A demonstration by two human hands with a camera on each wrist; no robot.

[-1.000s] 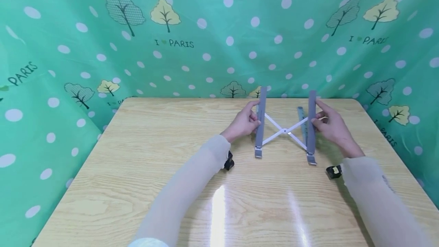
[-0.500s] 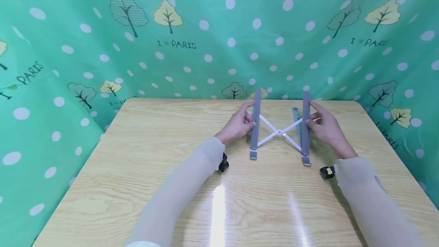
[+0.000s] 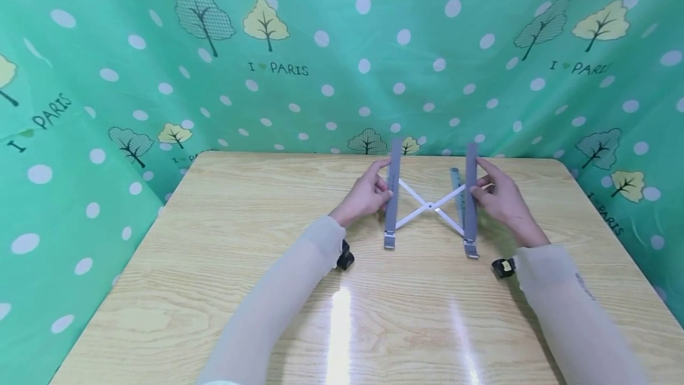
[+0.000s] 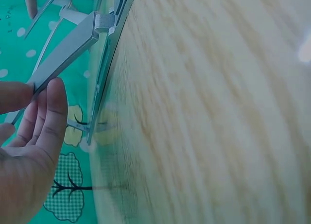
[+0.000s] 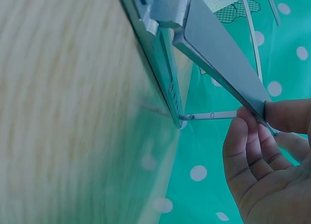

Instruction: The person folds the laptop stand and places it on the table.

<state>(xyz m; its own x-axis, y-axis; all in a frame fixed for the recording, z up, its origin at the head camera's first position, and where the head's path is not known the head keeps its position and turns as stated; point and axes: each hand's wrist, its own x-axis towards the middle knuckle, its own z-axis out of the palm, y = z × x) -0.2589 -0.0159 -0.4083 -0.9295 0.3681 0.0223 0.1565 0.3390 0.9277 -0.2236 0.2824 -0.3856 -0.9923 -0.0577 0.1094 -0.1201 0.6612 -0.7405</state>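
Observation:
A folding grey laptop stand (image 3: 392, 195) stands unfolded toward the back right of the table, its two long upper bars joined by a silver X-shaped brace (image 3: 417, 214). My left hand (image 3: 364, 196) pinches the left upper bar between thumb and fingers. On the other side, my right hand (image 3: 502, 199) grips the right upper bar (image 5: 223, 54) in the same way. Seen from the left wrist, the raised bar (image 4: 68, 51) slopes up from a hinge near the tabletop, with a lower rail (image 4: 101, 83) along the wood. Small flip-up stops sit at the stand's front ends.
The wooden table (image 3: 214, 242) ends at a green dotted curtain (image 3: 299, 100) printed with trees, close behind the stand. Black wrist cameras (image 3: 503, 268) jut from both sleeves. Bright light streaks reflect off the table's front part.
Both hands have shifted the laptop stand a little to the left across the table, keeping their hold on its bars. The head view has also turned slightly.

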